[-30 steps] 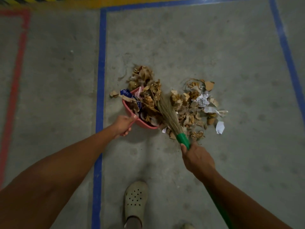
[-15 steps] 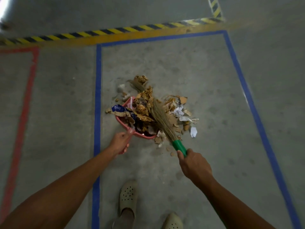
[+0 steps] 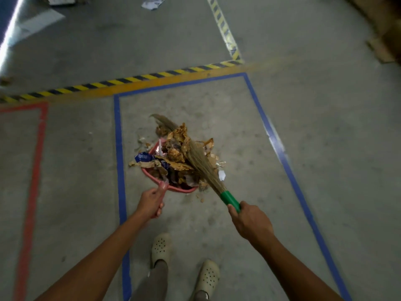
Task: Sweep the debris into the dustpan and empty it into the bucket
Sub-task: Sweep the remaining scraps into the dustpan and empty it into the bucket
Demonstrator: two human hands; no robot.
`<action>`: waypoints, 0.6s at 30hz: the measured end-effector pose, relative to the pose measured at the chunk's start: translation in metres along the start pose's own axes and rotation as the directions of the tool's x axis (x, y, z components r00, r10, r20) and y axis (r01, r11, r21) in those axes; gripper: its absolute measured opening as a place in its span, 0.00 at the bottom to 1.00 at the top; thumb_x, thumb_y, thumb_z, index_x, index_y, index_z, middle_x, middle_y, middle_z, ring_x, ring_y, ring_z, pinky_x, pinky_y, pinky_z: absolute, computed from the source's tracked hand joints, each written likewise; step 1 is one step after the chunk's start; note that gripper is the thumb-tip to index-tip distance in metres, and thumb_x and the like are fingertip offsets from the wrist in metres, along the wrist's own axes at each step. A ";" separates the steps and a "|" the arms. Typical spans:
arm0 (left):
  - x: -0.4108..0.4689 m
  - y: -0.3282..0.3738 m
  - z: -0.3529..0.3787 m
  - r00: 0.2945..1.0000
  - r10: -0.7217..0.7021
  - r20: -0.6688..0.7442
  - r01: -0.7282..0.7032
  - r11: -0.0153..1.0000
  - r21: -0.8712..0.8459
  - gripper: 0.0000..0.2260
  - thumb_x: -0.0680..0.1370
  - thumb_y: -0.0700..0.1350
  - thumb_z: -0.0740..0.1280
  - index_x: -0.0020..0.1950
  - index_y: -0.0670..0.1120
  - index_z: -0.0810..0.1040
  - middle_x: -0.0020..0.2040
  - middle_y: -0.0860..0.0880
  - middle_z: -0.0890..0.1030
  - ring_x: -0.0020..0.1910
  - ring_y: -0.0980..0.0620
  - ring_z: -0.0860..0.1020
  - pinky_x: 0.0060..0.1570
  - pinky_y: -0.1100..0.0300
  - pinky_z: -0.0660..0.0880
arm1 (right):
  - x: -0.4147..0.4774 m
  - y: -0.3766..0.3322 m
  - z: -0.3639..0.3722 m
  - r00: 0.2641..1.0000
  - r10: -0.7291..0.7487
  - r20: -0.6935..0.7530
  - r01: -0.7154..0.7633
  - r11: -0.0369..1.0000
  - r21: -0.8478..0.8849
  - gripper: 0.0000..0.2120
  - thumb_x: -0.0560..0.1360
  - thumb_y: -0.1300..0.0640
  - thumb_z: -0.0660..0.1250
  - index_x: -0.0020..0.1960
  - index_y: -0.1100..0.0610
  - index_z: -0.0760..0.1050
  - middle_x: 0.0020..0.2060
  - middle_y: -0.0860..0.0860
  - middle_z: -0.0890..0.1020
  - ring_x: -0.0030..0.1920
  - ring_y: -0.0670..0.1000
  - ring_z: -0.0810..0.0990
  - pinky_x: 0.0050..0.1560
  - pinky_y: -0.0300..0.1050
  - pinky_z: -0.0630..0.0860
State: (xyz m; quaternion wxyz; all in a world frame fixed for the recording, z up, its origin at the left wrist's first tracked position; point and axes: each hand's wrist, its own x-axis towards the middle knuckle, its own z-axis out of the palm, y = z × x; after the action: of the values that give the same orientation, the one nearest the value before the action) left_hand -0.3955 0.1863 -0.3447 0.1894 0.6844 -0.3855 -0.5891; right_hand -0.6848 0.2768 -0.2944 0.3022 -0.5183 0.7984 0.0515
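Note:
A pink dustpan sits low over the concrete floor, heaped with brown cardboard scraps, leaves and paper debris. My left hand grips its handle from the near side. My right hand grips the green handle of a straw broom, whose bristles lie across the heap and press the debris into the pan. A few small scraps lie on the floor just right of the pan. No bucket is in view.
A blue taped rectangle frames the spot, with a red taped line to the left and a yellow-black hazard stripe beyond. Loose paper lies far back. My two pale clogs stand at the bottom.
The broom swept the scattered scraps from the right into the dustpan, so the heap is tighter. The view has pulled back and tilted up, showing more floor and the hazard stripe.

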 end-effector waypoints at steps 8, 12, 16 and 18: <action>-0.104 0.031 -0.005 0.999 0.042 -0.016 -0.042 0.999 0.004 0.21 0.78 0.63 0.64 0.41 0.45 0.71 0.27 0.49 0.73 0.22 0.55 0.68 0.21 0.62 0.64 | -0.109 -0.004 -0.025 0.999 0.043 -0.033 -0.041 0.996 0.076 0.26 0.79 0.33 0.51 0.50 0.54 0.74 0.42 0.54 0.81 0.41 0.55 0.82 0.44 0.52 0.81; -0.127 0.043 -0.028 0.998 0.068 0.008 -0.068 0.998 0.007 0.23 0.77 0.65 0.64 0.42 0.45 0.70 0.28 0.48 0.72 0.22 0.54 0.68 0.22 0.63 0.64 | -0.150 -0.017 -0.031 0.995 0.071 -0.067 -0.064 0.994 0.090 0.25 0.79 0.33 0.51 0.51 0.53 0.73 0.41 0.53 0.81 0.40 0.54 0.81 0.43 0.52 0.81; -0.137 0.049 -0.055 0.995 0.093 0.044 -0.094 0.996 0.013 0.23 0.76 0.66 0.65 0.43 0.45 0.71 0.28 0.48 0.72 0.22 0.54 0.67 0.23 0.63 0.64 | -0.177 -0.038 -0.033 0.990 0.088 -0.112 -0.078 0.993 0.085 0.26 0.79 0.33 0.50 0.51 0.53 0.74 0.41 0.53 0.80 0.39 0.54 0.81 0.43 0.52 0.82; -0.138 0.051 -0.072 0.992 0.105 0.072 -0.106 0.994 0.016 0.23 0.76 0.66 0.65 0.44 0.44 0.72 0.28 0.48 0.72 0.22 0.54 0.67 0.23 0.63 0.64 | -0.189 -0.053 -0.029 0.987 0.108 -0.121 -0.097 0.991 0.090 0.26 0.78 0.32 0.50 0.51 0.52 0.74 0.40 0.53 0.80 0.39 0.54 0.81 0.43 0.53 0.82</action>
State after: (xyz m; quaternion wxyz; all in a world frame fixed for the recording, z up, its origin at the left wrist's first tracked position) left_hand -0.3440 0.2444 -0.2004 0.1996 0.6437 -0.4336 -0.5981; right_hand -0.5983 0.3917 -0.1571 0.2698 -0.4655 0.8429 0.0006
